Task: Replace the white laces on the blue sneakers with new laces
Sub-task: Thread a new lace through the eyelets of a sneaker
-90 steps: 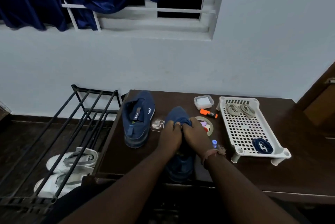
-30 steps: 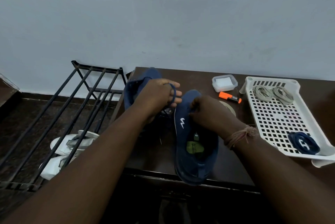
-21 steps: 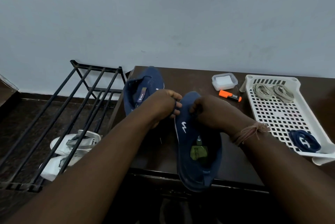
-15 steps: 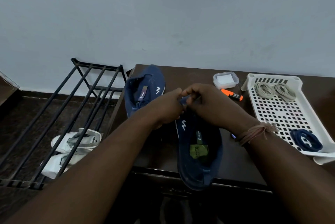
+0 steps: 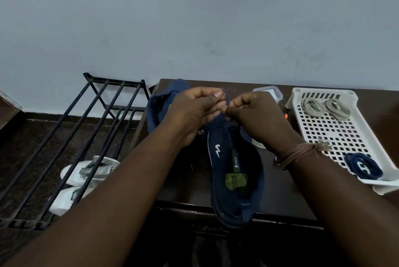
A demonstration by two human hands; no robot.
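Pale blue wall, dark wooden table, black metal rack alongside.

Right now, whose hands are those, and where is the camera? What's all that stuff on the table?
There is no machine here, just a person. The camera sits on their head and looks down, so you see their own arms. The left hand and right hand pinch a dark blue lace above a blue sneaker on the dark table. The second sneaker lies behind the left hand. On the right, a white tray holds two pale lace bundles and a coiled blue lace. Beside the table stands a black rack with white shoes under it.
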